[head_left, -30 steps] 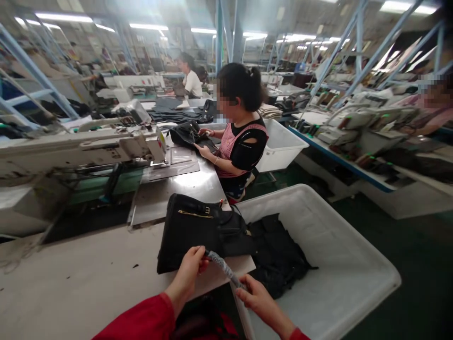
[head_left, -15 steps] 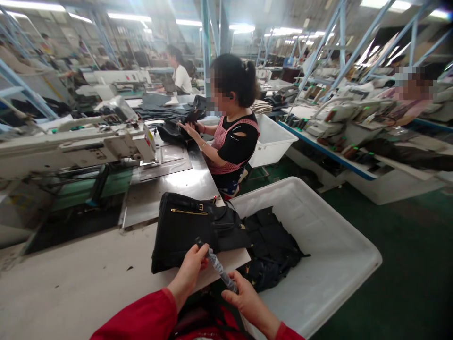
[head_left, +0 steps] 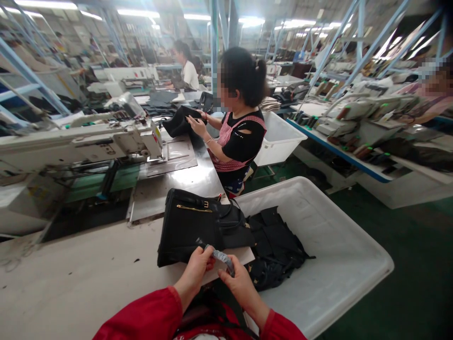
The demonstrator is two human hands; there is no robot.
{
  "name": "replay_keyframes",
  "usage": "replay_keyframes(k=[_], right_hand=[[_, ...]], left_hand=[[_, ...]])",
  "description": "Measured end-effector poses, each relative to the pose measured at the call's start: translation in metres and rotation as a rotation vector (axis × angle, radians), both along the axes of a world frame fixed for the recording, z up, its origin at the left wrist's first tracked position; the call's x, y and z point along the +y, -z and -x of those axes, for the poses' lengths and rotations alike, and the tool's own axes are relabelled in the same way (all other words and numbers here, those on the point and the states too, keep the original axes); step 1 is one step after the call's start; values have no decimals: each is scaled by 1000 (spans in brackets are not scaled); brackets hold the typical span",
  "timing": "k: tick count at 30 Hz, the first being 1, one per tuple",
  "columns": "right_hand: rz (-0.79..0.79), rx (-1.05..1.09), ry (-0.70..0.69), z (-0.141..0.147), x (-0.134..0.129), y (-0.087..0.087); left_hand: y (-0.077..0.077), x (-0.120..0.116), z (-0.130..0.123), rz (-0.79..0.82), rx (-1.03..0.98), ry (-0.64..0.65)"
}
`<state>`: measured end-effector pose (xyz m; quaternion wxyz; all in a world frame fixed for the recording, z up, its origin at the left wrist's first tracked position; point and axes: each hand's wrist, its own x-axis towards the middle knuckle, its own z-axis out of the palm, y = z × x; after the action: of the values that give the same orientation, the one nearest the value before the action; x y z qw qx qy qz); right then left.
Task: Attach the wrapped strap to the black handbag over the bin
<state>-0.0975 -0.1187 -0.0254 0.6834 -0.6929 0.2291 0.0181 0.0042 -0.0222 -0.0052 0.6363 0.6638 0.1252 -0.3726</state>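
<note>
A strip (head_left: pixel 222 257) spans left hand (head_left: pixel 198 269) and right hand (head_left: pixel 242 281), before the bag (head_left: pixel 189 229) on the table (head_left: pixel 95 264). Rightward, a bin (head_left: pixel 329 264) holds a pile (head_left: pixel 274 241) (at its left side); behind stand a machine (head_left: pixel 88 144), left, and a co-worker (head_left: pixel 244 137).

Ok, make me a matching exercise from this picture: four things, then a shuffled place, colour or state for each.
Things:
1. Wrapped strip
2. Bag with gold zip
3. Nearest bin
4. Camera wearer's left sleeve

Matches:
A. Holding dark pieces
B. Red
C. Between the left hand and right hand
D. Black, lying at the edge of the table

Pairs: 1-C, 2-D, 3-A, 4-B
</note>
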Motion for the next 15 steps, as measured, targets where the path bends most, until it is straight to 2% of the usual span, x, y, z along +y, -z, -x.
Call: replay_keyframes(k=[8, 15], right_hand=[[-14, -74, 35, -1, -4, -11], [-19, -65, 116, -1, -3, -9]], left_hand=[[-8, -6, 6, 10, -32, 50], [-12, -10, 16, 17, -7, 115]])
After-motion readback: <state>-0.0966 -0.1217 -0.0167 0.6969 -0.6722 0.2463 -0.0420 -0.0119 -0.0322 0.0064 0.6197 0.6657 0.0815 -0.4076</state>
